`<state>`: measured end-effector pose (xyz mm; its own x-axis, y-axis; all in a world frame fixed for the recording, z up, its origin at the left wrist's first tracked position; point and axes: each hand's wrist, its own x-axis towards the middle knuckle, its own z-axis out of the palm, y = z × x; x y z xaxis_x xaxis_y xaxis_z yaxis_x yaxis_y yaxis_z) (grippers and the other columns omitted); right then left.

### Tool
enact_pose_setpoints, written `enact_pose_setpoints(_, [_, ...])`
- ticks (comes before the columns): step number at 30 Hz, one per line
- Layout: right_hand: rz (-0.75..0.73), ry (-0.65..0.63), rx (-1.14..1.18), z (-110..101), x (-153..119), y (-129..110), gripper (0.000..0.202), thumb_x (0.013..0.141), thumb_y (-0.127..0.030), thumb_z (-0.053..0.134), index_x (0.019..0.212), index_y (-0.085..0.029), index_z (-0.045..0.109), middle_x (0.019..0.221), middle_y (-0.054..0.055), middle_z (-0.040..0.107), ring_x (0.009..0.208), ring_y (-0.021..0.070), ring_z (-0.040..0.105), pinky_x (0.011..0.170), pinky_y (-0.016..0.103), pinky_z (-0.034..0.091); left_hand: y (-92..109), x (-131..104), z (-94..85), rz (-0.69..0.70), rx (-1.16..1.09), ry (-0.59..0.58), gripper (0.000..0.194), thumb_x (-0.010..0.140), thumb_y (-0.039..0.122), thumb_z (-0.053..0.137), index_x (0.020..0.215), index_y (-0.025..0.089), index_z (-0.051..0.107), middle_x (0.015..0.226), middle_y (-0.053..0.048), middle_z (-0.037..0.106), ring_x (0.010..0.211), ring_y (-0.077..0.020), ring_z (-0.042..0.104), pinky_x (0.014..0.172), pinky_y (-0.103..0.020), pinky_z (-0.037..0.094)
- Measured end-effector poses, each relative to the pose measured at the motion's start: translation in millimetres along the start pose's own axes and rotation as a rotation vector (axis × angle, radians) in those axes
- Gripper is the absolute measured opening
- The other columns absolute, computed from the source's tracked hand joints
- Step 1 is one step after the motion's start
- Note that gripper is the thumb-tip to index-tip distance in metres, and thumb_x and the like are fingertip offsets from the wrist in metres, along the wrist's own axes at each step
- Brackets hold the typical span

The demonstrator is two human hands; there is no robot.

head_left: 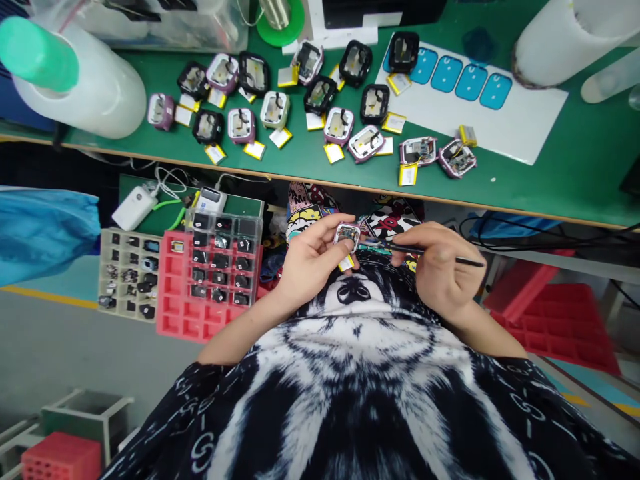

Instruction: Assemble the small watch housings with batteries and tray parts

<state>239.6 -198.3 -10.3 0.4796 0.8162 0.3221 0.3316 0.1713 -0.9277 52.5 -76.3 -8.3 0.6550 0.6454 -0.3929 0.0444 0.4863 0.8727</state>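
My left hand grips a small open smartwatch case with a purple edge, its circuit parts facing up. A white and yellow battery hangs below the case, by my left fingers. In my right hand is a slim black pair of tweezers, pinched between the fingers. Their tip points left at the right edge of the case; whether it touches the parts inside is too small to tell. Both hands are above my lap, in front of the bench edge.
On the green bench sit several open watch cases with batteries, and a white sheet bearing blue pieces. White bottles stand at both ends. Left of my lap are red and beige part trays.
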Motion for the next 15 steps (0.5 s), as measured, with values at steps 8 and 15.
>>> enact_pose_setpoints(8, [-0.109,-0.098,-0.071,11,7,3,0.007,0.099,-0.024,0.077,0.104,-0.028,0.081,0.093,0.003,0.081,0.083,0.0219,0.077,0.076,0.039,0.067,3,-2,-2.0,0.089,0.227,0.078,0.033,0.094,0.019,0.076,0.127,0.023,0.078,0.095,-0.002,0.077,0.073,-0.0139,0.066,0.066,-0.027,0.054])
enact_pose_setpoints(15, [-0.144,-0.2,-0.082,6,11,-4,0.017,0.1,-0.017,0.074,0.11,-0.028,0.081,0.101,0.005,0.084,0.092,0.0236,0.081,0.085,0.041,0.071,0,-2,-4.4,0.119,0.324,0.073,0.037,0.092,0.018,0.075,0.128,0.021,0.077,0.123,-0.006,0.081,0.106,-0.0204,0.074,0.097,-0.034,0.058])
